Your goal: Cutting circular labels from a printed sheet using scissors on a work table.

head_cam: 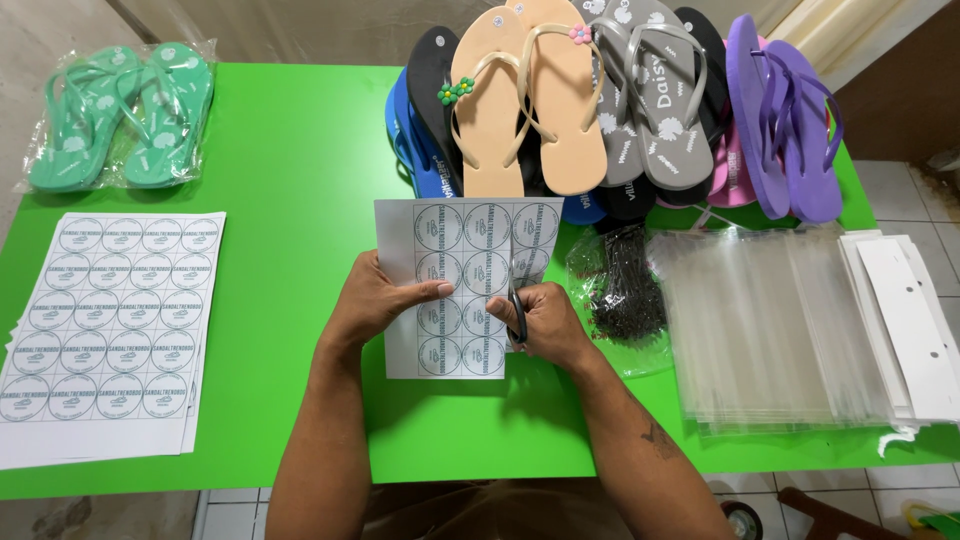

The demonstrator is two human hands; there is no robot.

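My left hand (375, 300) grips the left edge of a white sheet of round printed labels (450, 270), holding it up over the green table (290, 170). My right hand (540, 325) is closed around a pair of black-handled scissors (517, 300), whose blades sit in the sheet between its label columns, right of centre. The strip of labels to the right of the blades bends slightly away.
A stack of uncut label sheets (105, 335) lies at the left, with a bagged pair of green flip-flops (120, 110) behind it. Beige, grey, black, blue, pink and purple flip-flops (620, 100) pile up at the back. Clear plastic bags (770, 330), white card strips (910, 320) and a bag of small black fasteners (625, 285) lie at the right.
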